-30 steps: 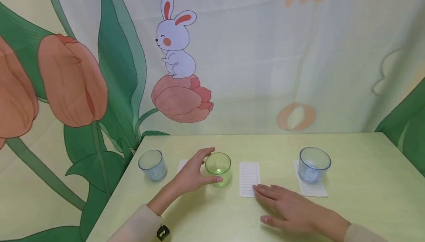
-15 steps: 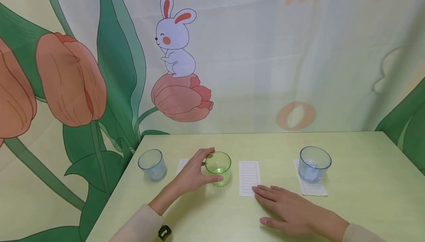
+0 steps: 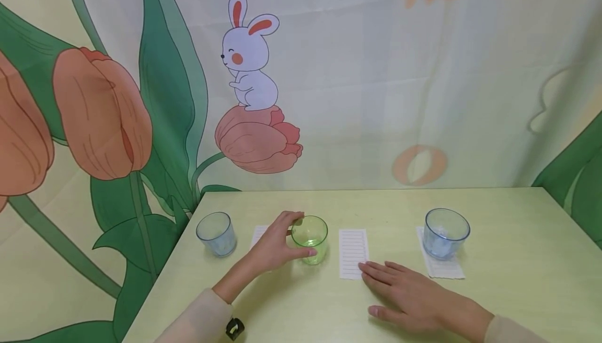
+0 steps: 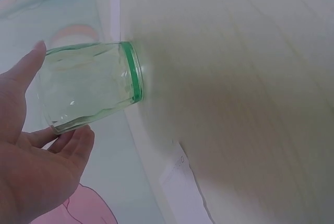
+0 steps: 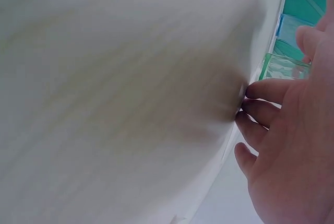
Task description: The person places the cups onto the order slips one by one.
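Observation:
My left hand (image 3: 273,251) grips a green glass tumbler (image 3: 316,249) from its left side, thumb in front and fingers behind. In the left wrist view the thumb and fingers sit on opposite sides of the tumbler (image 4: 86,85), towards its rim, with its base close to the table. A strip of lined white paper (image 3: 352,249) lies just right of the tumbler. At that strip's lower right corner are the fingertips of my right hand (image 3: 409,298), which lies palm down with straight fingers. The right wrist view has those fingertips (image 5: 242,112) at the tabletop.
A blue glass tumbler (image 3: 217,236) stands at the far left. Another blue tumbler (image 3: 444,236) stands at the right on a second paper strip (image 3: 447,269). Behind my left hand, a third strip (image 3: 258,233) is partly hidden. The pale table (image 3: 512,238) backs onto a printed curtain (image 3: 348,113).

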{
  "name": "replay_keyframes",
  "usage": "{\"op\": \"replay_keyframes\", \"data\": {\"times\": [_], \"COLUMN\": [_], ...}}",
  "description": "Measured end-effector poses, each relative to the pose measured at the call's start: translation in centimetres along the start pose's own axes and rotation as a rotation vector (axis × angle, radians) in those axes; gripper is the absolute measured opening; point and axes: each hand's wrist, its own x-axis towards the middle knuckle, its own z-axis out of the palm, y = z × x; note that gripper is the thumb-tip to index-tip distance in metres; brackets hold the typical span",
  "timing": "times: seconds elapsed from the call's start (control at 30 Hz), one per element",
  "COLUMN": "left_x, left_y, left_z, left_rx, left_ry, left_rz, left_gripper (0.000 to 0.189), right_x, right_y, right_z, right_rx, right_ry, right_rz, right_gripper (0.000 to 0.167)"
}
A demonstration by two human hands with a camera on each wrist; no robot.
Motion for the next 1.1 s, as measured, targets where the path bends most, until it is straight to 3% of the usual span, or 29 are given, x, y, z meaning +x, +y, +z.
{"op": "replay_keyframes", "data": {"times": [0.5, 0.8, 1.1], "left_x": [0.1, 0.1, 0.3], "left_y": [0.0, -1.2, -2.3], "left_z": [0.4, 0.9, 1.7], "left_rx": [-0.08, -0.211, -0.307], "left_ry": [-0.01, -0.017, 0.013], "left_rz": [-0.033, -0.117, -0.125], "left_gripper": [0.09, 0.089, 0.086], "right_x": [-0.1, 0.0, -0.2], "right_y": [-0.1, 0.1, 0.1], "right_z": [-0.2, 0.1, 0.1], "right_rx": [0.002, 0.024, 0.049], "right_ry": [0.009, 0.003, 0.0], "right_rz": [-0.007, -0.003, 0.008], "right_gripper": [0.068, 0.068, 0.069]}}
